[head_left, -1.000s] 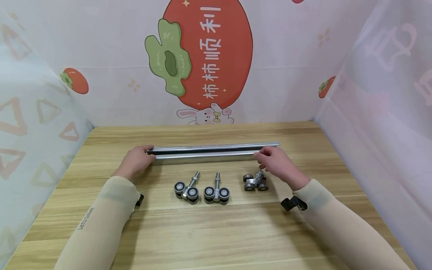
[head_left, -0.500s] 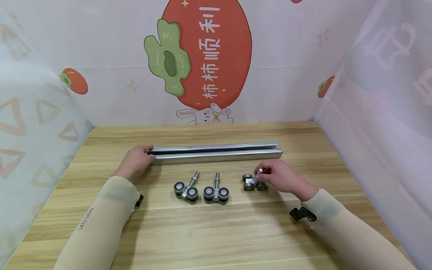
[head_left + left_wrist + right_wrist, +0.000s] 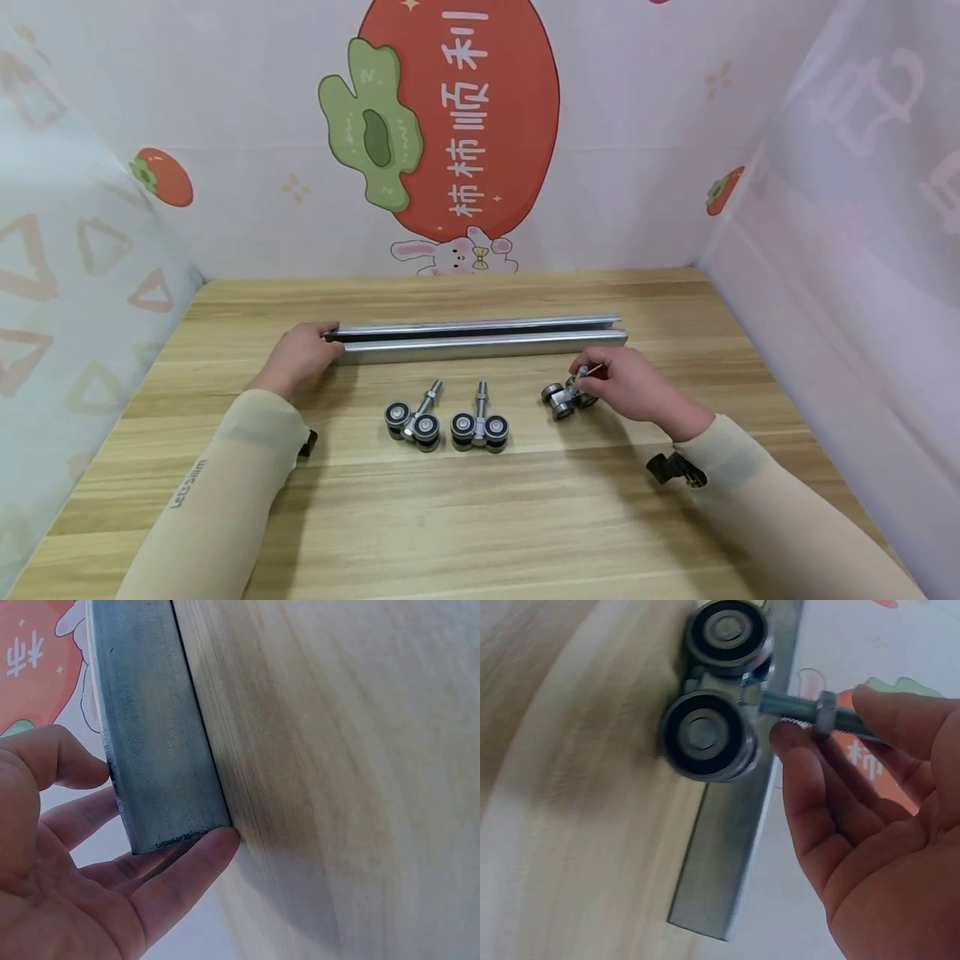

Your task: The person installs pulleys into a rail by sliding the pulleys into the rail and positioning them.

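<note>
A metal C-shaped rail [image 3: 480,348] lies across the back of the table, its slot facing up. At its left end my left hand [image 3: 300,354] grips the two edges between thumb and fingers; the left wrist view has the fingertips [image 3: 225,844] against the rail's end. My right hand [image 3: 630,383] pinches the threaded bolt of a four-wheeled roller trolley [image 3: 564,400] in front of the rail's right end. In the right wrist view the thumb and fingers hold the bolt [image 3: 795,706] near its nut. Whether the wheels touch the table I cannot tell.
Two more roller trolleys, a left one [image 3: 412,425] and a middle one [image 3: 480,427], stand in front of the rail with bolts pointing up. The wooden table [image 3: 450,525] ends at a printed cloth backdrop [image 3: 630,167] behind and at both sides.
My right hand has left the rail's right end, come down to the right trolley and taken its bolt. The trolley has turned and tilted slightly. My left hand stays put.
</note>
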`<state>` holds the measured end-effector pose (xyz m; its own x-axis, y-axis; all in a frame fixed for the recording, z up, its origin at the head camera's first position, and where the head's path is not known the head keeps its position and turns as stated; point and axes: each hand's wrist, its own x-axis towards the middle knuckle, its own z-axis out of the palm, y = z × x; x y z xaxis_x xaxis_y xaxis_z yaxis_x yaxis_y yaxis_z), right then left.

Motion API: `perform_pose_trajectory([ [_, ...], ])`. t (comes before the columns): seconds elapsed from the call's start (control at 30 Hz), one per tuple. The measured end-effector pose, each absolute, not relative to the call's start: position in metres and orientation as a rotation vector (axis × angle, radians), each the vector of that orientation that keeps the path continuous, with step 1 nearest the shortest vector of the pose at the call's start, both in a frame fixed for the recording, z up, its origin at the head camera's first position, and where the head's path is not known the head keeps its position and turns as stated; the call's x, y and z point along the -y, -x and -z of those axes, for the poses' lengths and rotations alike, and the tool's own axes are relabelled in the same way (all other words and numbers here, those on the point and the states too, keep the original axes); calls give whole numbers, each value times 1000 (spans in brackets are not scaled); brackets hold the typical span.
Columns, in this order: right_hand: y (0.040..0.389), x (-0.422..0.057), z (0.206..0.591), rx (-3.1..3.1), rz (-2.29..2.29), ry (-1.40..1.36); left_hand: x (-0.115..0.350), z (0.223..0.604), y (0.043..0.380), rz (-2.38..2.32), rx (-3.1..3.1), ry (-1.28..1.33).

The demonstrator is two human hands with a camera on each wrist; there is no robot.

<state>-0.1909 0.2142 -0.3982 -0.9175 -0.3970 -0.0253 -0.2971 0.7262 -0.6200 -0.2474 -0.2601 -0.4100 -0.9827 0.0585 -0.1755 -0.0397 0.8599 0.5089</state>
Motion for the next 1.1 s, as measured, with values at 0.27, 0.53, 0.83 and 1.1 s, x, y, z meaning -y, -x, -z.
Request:
perform_pose_trajectory([
  [0.27, 193, -218, 401, -2776, 1012, 496, 259, 408, 249, -790, -2855, -20],
  [0.53, 194, -227, 402, -2803, 1037, 400, 259, 406, 248, -783, -2857, -15],
  [0.83, 197, -247, 400, -2891, 968, 301, 262, 407, 248, -796, -2843, -1],
  [1.1, 203, -271, 402, -2939, 906, 207, 261, 407, 248, -804, -2845, -6],
])
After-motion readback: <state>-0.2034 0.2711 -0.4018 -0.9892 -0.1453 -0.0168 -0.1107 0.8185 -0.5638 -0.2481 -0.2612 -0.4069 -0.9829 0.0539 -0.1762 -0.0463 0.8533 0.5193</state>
